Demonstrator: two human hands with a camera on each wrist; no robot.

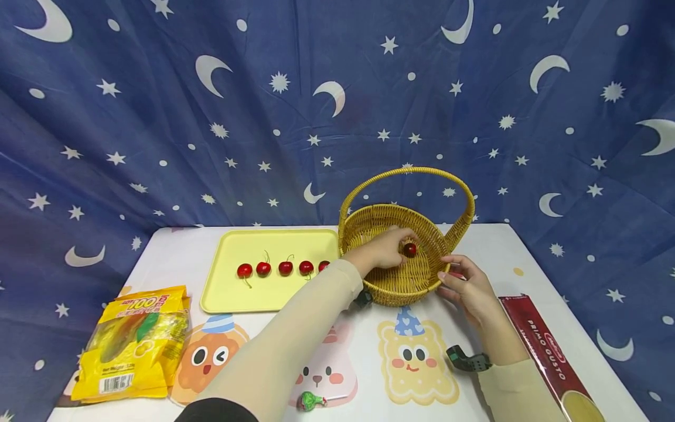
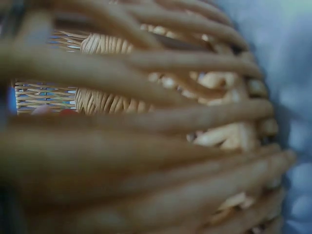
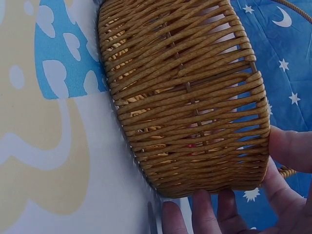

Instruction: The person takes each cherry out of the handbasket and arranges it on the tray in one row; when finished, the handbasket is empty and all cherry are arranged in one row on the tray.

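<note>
A brown wicker basket (image 1: 403, 284) with a tall arched handle stands at the back of the table. My left hand (image 1: 387, 247) reaches down inside it, fingers curled at a dark red cherry (image 1: 409, 250) low over the woven bottom. Wicker strands (image 2: 146, 117) fill most of the left wrist view, with only a sliver of red visible. At the basket's right side, my right hand (image 1: 466, 286) grips the rim, thumb on top and fingers along the outer wall, as the right wrist view also shows. A row of several cherries (image 1: 286, 268) lies on a yellow tray (image 1: 227, 302).
The tray sits left of the basket, its right end partly behind my left forearm. A yellow snack bag (image 1: 132, 346) lies front left. A green-wrapped lollipop (image 1: 311, 401) is near the front edge, and a long dark red package (image 1: 551, 357) lies at the right.
</note>
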